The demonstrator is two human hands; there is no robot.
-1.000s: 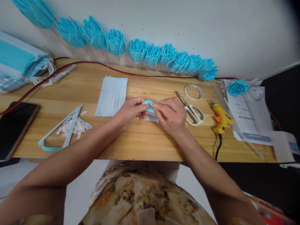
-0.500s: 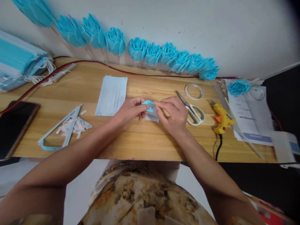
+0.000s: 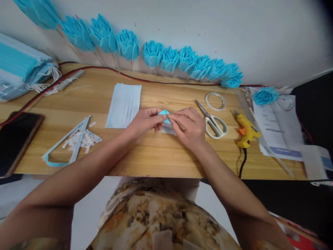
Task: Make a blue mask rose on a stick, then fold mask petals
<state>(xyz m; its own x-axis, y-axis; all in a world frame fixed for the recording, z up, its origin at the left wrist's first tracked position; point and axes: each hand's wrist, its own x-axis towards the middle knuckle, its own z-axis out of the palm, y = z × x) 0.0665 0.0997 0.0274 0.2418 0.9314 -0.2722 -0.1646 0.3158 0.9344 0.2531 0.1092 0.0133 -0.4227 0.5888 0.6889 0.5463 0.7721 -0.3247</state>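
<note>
Between my two hands is a small folded piece of blue mask fabric [image 3: 163,113], with a point at its top. My left hand [image 3: 147,121] is closed on its left side, thumb in front. My right hand [image 3: 189,125] pinches its right edge, fingertips close to the left thumb. Under the hands lies a pale sheet [image 3: 168,129], mostly hidden by them. Left of my hands, a flat light-blue mask piece [image 3: 124,106] lies on the wooden table [image 3: 156,159]. White-handled scissors [image 3: 213,122] rest just right of my right hand.
A tape roll [image 3: 215,101] and yellow glue gun [image 3: 246,131] lie at right. Blue fabric flowers [image 3: 153,54] line the wall. Trimmed strips [image 3: 78,142] with white scraps [image 3: 84,139], a phone [image 3: 19,139] and a mask stack [image 3: 20,66] are at left. A cable [image 3: 145,80] runs along the back.
My right hand has shifted slightly left, its fingertips closing in on the left thumb. The blue piece's top now shows a sharper, more pointed fold.
</note>
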